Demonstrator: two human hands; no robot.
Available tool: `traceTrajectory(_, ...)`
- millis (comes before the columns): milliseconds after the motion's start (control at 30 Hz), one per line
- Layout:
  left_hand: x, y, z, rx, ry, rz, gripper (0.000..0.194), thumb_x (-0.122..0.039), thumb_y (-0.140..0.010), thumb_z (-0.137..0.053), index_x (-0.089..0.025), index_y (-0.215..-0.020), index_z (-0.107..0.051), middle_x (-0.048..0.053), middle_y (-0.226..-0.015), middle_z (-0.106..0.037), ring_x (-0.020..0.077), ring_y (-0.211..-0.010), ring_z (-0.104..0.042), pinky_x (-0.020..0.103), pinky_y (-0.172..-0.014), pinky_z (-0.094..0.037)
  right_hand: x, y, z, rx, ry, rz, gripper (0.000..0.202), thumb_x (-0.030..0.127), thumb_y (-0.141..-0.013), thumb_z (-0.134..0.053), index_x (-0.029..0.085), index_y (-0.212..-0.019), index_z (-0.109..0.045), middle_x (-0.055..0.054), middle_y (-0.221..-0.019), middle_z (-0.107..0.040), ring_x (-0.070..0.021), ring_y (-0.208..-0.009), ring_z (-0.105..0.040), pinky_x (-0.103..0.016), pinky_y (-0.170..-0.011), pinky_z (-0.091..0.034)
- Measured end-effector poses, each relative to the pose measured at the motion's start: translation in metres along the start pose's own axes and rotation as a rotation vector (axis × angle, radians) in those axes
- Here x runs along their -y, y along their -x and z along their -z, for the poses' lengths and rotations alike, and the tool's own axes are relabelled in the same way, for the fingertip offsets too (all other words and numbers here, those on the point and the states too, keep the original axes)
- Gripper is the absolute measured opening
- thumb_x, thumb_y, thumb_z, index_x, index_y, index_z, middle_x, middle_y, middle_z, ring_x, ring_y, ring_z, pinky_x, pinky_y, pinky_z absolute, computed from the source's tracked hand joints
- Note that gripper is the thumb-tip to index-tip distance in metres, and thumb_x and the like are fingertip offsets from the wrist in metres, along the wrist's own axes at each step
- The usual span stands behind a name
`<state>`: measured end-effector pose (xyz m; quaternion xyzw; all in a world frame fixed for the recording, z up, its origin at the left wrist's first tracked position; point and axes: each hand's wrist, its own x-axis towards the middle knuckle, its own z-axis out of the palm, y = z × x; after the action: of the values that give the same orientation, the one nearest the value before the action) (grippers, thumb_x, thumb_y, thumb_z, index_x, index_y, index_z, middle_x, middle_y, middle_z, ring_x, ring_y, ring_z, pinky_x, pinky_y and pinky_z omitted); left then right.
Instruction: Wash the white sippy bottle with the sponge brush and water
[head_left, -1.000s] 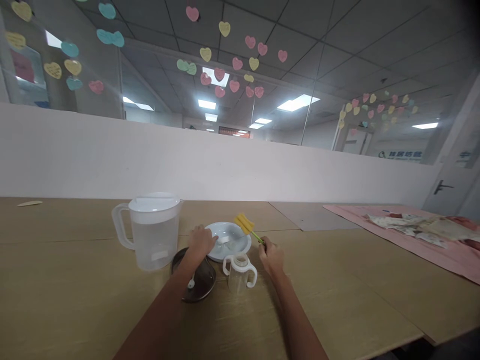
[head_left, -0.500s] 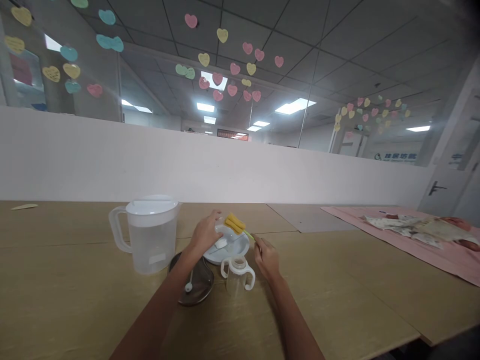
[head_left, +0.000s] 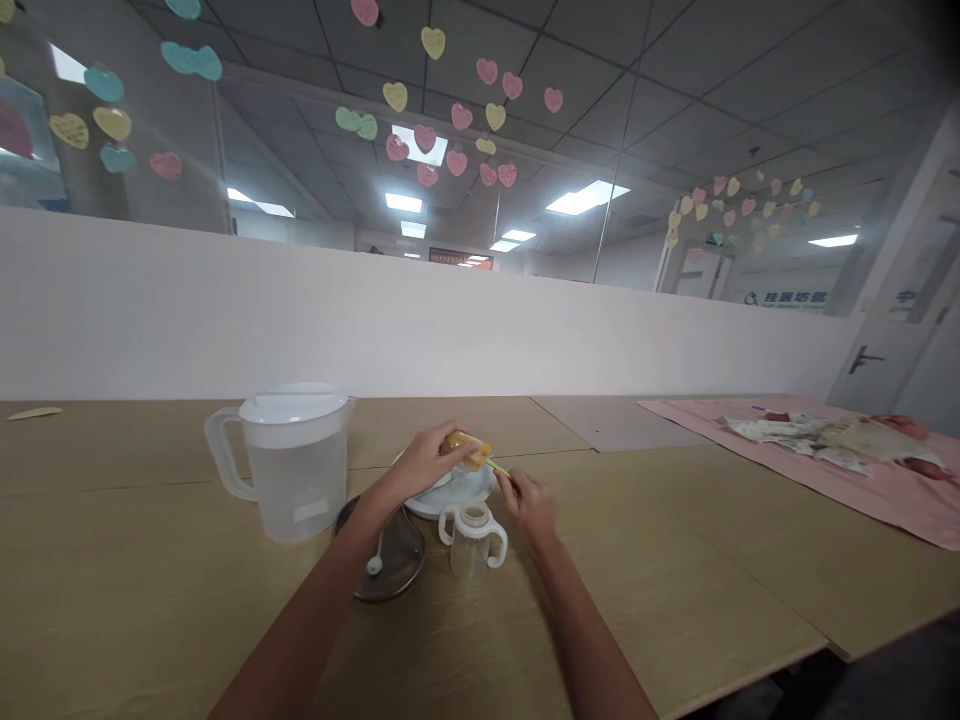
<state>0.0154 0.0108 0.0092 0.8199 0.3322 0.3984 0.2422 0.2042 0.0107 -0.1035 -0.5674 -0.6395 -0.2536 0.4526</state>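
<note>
Above tan table (head_left: 637,560), yellow-headed brush (head_left: 475,455) against left hand (head_left: 429,462).

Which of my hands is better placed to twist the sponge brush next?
Probably your right hand: it grips the green handle, while your left hand is up at the yellow sponge head, above the white bowl.

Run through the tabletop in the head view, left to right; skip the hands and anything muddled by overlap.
Flat pale piece → lidded pitcher → dark tray → two-handled bottle → pink cloth.
</note>
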Motion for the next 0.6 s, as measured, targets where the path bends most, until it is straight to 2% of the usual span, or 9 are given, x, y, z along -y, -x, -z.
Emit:
traceTrajectory(67,-0.005,0.001,0.004,-0.001,-0.027,-0.082,0.030,-0.035,-0.071,-0.060,-0.022,-0.098,-0.063,0.004,-0.101,-0.062,0.0194,-0.086,-0.056,0.024,-0.070,-0.042,0.001,-0.001,-0.001,0.043,0.006,-0.031,0.053,0.049,-0.088,-0.030,0.016,-0.057,-0.058,-0.002,-0.048,-0.056,-0.0077,-0.042,-0.043,-0.022,-0.046,-0.019)
traceTrajectory(133,-0.007,0.002,0.009,0.002,-0.066,-0.131,0.033,-0.028,-0.066,-0.065,-0.023,-0.098,-0.065,0.006,-0.113,-0.056,0.0215,-0.097,-0.053,0.025,-0.076,-0.042,0.001,-0.001,-0.002,0.067,-0.005,-0.027,0.056,0.054,-0.086,-0.031,0.016,-0.054,-0.057,-0.001,-0.046,-0.055,-0.0076,-0.041,-0.042,-0.022,-0.046,-0.018)
traceTrajectory(300,-0.007,0.002,0.014,0.042,-0.047,-0.105,0.043,-0.023,-0.061,-0.068,-0.024,-0.104,-0.064,0.006,-0.105,-0.061,0.0211,-0.091,-0.055,0.027,-0.073,-0.045,0.001,0.000,-0.001,0.004,-0.038,-0.101,0.060,0.058,-0.085,-0.031,0.016,-0.048,-0.054,-0.001,-0.043,-0.052,-0.0073,-0.042,-0.041,-0.021,-0.047,-0.019)
traceTrajectory(400,-0.007,0.002,0.017,0.095,-0.050,-0.100,0.041,-0.022,-0.059,-0.070,-0.023,-0.100,-0.066,0.005,-0.103,-0.063,0.0201,-0.089,-0.056,0.025,-0.070,-0.045,0.002,0.000,-0.001,0.053,-0.063,-0.138,0.060,0.058,-0.085,-0.032,0.016,-0.049,-0.056,-0.001,-0.043,-0.052,-0.0072,-0.042,-0.040,-0.021,-0.046,-0.019)
traceTrajectory(500,-0.010,0.004,0.025,0.150,-0.076,-0.101,0.041,-0.019,-0.056,-0.071,-0.022,-0.096,-0.068,0.004,-0.101,-0.063,0.0190,-0.088,-0.057,0.025,-0.071,-0.045,0.006,0.000,-0.003,0.156,-0.140,-0.072,0.059,0.056,-0.085,-0.032,0.016,-0.051,-0.058,-0.001,-0.043,-0.052,-0.0066,-0.041,-0.039,-0.021,-0.046,-0.019)
traceTrajectory(600,-0.010,0.006,0.033,0.188,-0.062,-0.075,0.043,-0.019,-0.055,-0.072,-0.022,-0.097,-0.067,0.004,-0.106,-0.063,0.0187,-0.092,-0.057,0.026,-0.076,-0.045,0.012,0.001,-0.005,0.163,-0.223,0.005,0.058,0.055,-0.084,-0.035,0.015,-0.049,-0.058,0.000,-0.042,-0.050,-0.0056,-0.041,-0.036,-0.020,-0.046,-0.021)
